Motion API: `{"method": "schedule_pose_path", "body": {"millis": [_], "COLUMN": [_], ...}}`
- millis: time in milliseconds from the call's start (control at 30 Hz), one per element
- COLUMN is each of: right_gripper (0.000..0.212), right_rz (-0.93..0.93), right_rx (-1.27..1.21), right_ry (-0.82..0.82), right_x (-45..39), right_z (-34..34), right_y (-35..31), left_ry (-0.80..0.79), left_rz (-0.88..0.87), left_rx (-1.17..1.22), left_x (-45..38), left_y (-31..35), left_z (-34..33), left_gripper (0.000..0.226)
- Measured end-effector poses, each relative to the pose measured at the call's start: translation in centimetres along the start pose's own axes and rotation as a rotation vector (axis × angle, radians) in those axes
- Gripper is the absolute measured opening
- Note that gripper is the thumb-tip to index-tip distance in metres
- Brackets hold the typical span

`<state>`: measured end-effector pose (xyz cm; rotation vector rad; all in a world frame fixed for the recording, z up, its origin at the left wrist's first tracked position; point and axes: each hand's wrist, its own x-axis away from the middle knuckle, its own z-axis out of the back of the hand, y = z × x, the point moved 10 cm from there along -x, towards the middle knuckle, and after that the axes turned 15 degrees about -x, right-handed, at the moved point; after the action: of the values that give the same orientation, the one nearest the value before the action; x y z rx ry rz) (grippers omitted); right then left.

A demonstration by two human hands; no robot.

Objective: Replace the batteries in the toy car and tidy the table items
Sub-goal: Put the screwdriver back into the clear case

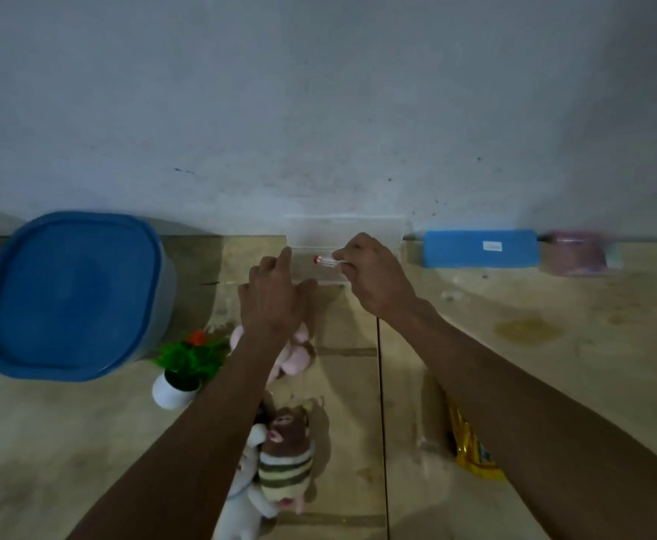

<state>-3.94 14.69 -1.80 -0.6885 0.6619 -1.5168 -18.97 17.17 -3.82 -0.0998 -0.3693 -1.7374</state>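
Both forearms reach forward over plush toys [280,457] on the table [514,344]. Right hand [373,278] pinches a small red-tipped screwdriver [327,261] at a clear plastic box [342,235] by the wall; left hand [272,298], fingers loosely extended, touches the box's left edge. A blue-lidded container [69,294] stands far left. No toy car can be made out.

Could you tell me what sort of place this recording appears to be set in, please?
Probably a home room, at a worn wooden table against a plain wall. Soft toys, a small potted plant and a blue-lidded storage tub suggest a household setting.
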Motion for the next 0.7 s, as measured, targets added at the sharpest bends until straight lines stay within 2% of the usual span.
{"method": "schedule_pose_path", "body": {"millis": [200, 367, 467, 533, 600, 700], "right_gripper": [0.029, 0.025, 0.018, 0.016, 0.025, 0.048], "right_rz": [0.023, 0.093, 0.118, 0.167, 0.170, 0.037], "right_rx": [0.173, 0.372, 0.376, 0.335, 0.319, 0.426], "right_ry": [-0.051, 0.066, 0.127, 0.258, 0.374, 0.354], "right_x": [-1.6, -1.1, -0.8, -0.1, 0.8, 0.8], "right_z": [-2.8, -2.4, -1.7, 0.4, 2.9, 4.5], "right_y": [1.0, 0.3, -0.3, -1.5, -2.2, -0.7], "left_ry": [-0.044, -0.040, -0.025, -0.021, 0.002, 0.030], "left_rz": [-0.032, -0.035, -0.029, -0.019, -0.022, -0.004], "left_rx": [-0.094, -0.114, -0.124, -0.126, -0.115, -0.089], "left_x": [-1.6, -1.7, -1.6, -1.3, -1.1, -0.9], "left_y": [-0.8, -0.9, -0.8, -0.9, -0.8, -0.8], "left_z": [-1.4, -1.5, -1.5, -1.3, -0.9, -0.6], "left_gripper": [0.052, 0.049, 0.047, 0.051, 0.050, 0.050]}}
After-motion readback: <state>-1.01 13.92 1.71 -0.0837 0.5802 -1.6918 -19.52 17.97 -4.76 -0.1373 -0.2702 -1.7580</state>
